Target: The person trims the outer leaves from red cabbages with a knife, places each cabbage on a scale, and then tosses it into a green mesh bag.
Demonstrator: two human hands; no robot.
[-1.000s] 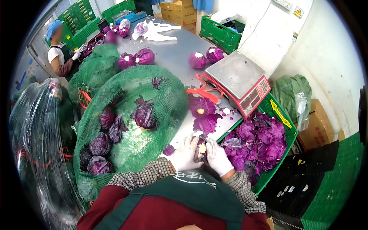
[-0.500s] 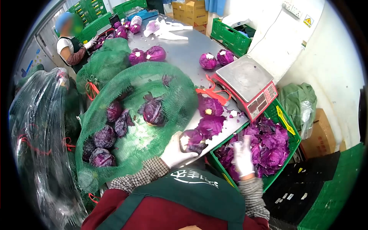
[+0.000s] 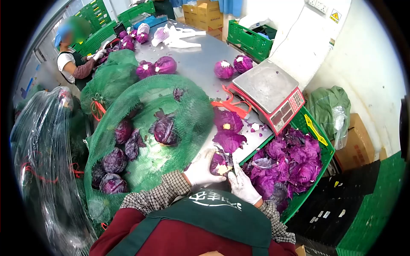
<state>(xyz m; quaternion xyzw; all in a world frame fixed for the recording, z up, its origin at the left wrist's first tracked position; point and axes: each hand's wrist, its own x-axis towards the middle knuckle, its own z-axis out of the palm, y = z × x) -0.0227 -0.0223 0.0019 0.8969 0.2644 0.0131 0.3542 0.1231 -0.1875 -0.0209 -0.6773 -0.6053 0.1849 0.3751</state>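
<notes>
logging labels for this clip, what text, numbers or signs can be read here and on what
No text reads clearly.
Apron: white printed characters, distorted, not legible.
Wall sign: yellow warning triangle; wording too small.
Scale: red keypad, digits too small.
Yellow tag on the green crate: no legible print.
Cardboard boxes: print blurred.

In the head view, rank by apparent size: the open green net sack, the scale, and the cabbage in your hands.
1. Green net sack, by far the largest.
2. Scale.
3. Cabbage held in the left hand, smallest, though nearest the camera.
</notes>
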